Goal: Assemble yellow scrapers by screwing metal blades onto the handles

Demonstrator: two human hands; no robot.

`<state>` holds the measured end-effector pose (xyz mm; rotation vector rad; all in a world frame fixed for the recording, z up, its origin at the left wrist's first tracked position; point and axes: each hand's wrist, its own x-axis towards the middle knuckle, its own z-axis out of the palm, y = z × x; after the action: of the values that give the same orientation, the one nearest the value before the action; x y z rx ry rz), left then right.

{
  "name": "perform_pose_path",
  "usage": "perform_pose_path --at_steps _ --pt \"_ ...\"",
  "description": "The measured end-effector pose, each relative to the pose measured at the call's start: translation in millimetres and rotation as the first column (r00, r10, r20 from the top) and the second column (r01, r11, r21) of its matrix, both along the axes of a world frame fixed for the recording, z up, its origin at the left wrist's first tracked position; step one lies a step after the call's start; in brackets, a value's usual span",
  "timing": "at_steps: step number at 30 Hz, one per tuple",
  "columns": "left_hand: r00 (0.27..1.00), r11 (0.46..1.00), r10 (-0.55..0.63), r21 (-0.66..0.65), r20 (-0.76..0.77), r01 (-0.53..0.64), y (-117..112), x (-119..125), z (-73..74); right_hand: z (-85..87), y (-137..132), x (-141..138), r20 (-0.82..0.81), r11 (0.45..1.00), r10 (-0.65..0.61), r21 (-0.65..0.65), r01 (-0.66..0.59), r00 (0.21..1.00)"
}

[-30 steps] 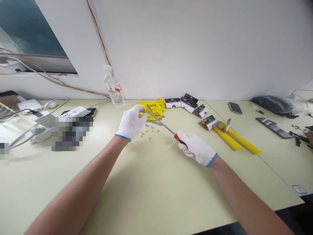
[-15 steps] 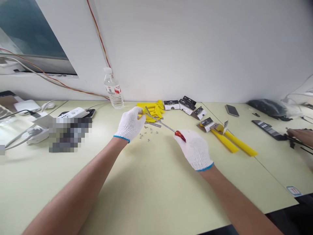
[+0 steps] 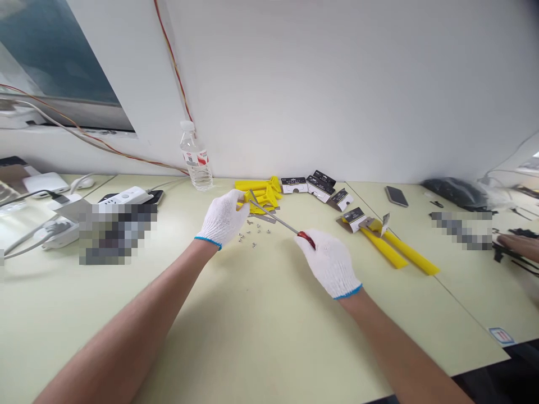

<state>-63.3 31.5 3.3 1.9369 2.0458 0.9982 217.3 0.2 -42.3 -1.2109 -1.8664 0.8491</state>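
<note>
The person's right hand point(image 3: 328, 264), in a white knit glove with a blue cuff, is clenched around a red-handled screwdriver point(image 3: 280, 219), the handle in the fingers and the steel shaft angled up and left. The shaft tip lies beside the left hand point(image 3: 222, 219), also gloved, whose fingers are curled at the near edge of a pile of yellow plastic parts point(image 3: 263, 191); whether those fingers grip anything cannot be determined. Small silver fasteners point(image 3: 255, 235) lie loose on the pale green table point(image 3: 252, 336) just in front of the pile. Black-and-white card packets point(image 3: 320, 187) sit to the pile's right, with long yellow strips point(image 3: 400, 252) farther right. A water bottle point(image 3: 196, 160) stands left of the pile. A co-worker's bare hand point(image 3: 516, 244) is well to the right.
</note>
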Motion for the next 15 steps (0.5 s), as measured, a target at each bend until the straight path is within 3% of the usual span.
perform_pose_path --at_steps 1,3,5,7,9,11,13,15 --pt "1.000 1.000 -0.004 -0.001 -0.005 0.004 0.0 0.1 0.0 1.1 -1.6 0.6 -0.008 0.991 0.036 -0.127 -0.037 0.999" --pt "1.000 1.000 -0.008 -0.002 0.000 0.008 0.2 0.1 -0.3 5.0 -5.4 2.3 -0.039 0.912 0.144 -0.382 -0.148 0.989" --pt "1.000 1.000 -0.001 -0.007 0.011 0.001 0.1 -0.1 -0.5 8.1 -7.7 2.9 -0.097 0.854 0.194 -0.473 -0.217 0.976" --pt "1.000 1.000 0.004 -0.018 0.014 -0.004 -0.1 -0.4 -0.2 9.2 -7.8 1.1 -0.159 0.910 0.147 -0.366 -0.196 0.976" --pt "1.000 1.000 0.003 -0.022 0.009 -0.003 -0.3 -0.6 0.2 9.8 -7.4 -2.7 -0.214 0.987 0.080 -0.122 -0.108 0.973" --pt "1.000 1.000 0.004 -0.022 0.007 -0.004 -0.5 -0.7 0.4 11.8 -8.1 -6.1 -0.248 0.997 0.062 0.063 -0.048 0.967" --pt "1.000 1.000 -0.001 -0.020 0.011 0.001 -0.6 -0.9 0.3 15.4 -10.4 -6.5 -0.255 0.997 0.080 0.035 -0.074 0.964" --pt "1.000 1.000 -0.016 -0.025 0.022 0.016 -0.6 -1.2 0.1 18.3 -13.1 -3.4 -0.241 0.961 0.137 -0.203 -0.188 0.961"
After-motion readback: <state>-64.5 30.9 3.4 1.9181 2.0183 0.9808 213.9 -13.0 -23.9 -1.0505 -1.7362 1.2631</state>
